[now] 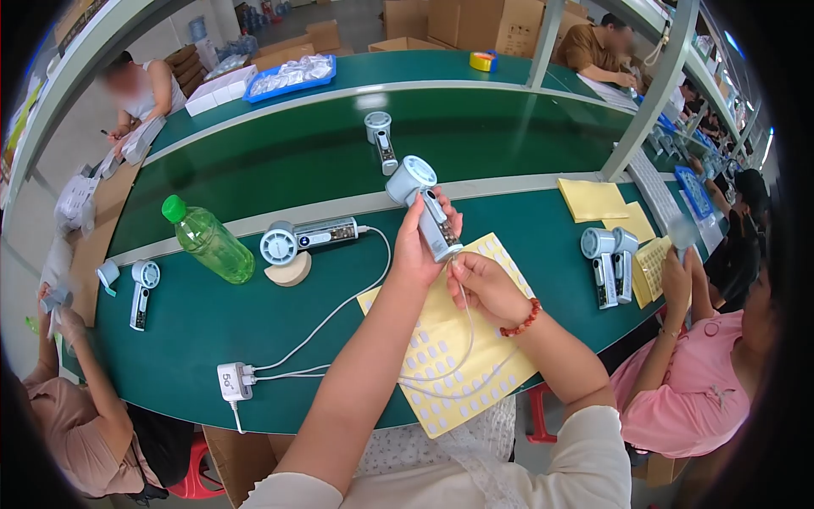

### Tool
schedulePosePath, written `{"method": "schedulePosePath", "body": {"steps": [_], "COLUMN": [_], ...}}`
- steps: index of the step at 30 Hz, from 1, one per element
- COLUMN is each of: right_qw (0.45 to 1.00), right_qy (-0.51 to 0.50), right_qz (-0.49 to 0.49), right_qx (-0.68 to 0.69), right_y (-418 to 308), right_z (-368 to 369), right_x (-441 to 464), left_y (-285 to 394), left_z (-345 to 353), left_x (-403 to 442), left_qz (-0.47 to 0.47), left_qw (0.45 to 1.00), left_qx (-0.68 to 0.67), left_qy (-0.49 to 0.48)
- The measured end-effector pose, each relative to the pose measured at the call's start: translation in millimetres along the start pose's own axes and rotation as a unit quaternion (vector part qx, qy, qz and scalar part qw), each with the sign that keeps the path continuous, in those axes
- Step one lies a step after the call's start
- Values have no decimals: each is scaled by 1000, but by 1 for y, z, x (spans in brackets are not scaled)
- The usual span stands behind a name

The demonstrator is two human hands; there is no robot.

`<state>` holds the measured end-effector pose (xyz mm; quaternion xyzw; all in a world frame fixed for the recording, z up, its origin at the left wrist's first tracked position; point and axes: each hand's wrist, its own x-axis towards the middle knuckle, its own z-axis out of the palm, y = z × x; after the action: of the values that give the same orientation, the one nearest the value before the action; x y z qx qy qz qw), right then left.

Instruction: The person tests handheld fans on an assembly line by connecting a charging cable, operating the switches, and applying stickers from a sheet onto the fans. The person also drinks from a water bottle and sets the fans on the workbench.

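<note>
My left hand [413,246] is wrapped around a light-blue handheld fan [438,222], its round head up and its handle tilted down to the right. Just at the handle's lower end, my right hand [485,287] pinches the tip of a white charging cable [470,335]. The plug is mostly hidden by the fingers, so I cannot tell whether it is fully in the fan. Beneath both hands lies a yellow sheet of small white stickers [462,373]. To the left, a second fan [326,232] rests on a round beige block [289,270], with a cable at its end.
A white multi-port charger [234,382] sits front left, cables running from it. Behind it stands a green bottle [212,242]. One fan [381,140] lies on the dark green belt ahead; others [604,263] lie at right. Co-workers sit on both sides.
</note>
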<state>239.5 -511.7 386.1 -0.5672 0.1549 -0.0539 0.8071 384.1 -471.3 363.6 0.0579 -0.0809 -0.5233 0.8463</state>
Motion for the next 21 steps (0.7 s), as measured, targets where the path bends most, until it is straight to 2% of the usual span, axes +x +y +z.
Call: {"method": "schedulePosePath", "body": {"steps": [8, 17, 21], "right_qw": [990, 994, 994], "right_qy": [-18, -5, -6], "right_qz": [-19, 24, 25], "right_qx": [136, 105, 102], "right_y": [11, 3, 6], "right_z": [2, -1, 3], "right_x": [0, -6, -8], "left_y": [1, 6, 8], "left_z": [-4, -3, -5], "left_x": [-2, -6, -9], "left_qz": [-31, -76, -112], "left_qw": [998, 987, 981], "left_qx": [7, 85, 40], "left_qy": [-56, -115, -152]}}
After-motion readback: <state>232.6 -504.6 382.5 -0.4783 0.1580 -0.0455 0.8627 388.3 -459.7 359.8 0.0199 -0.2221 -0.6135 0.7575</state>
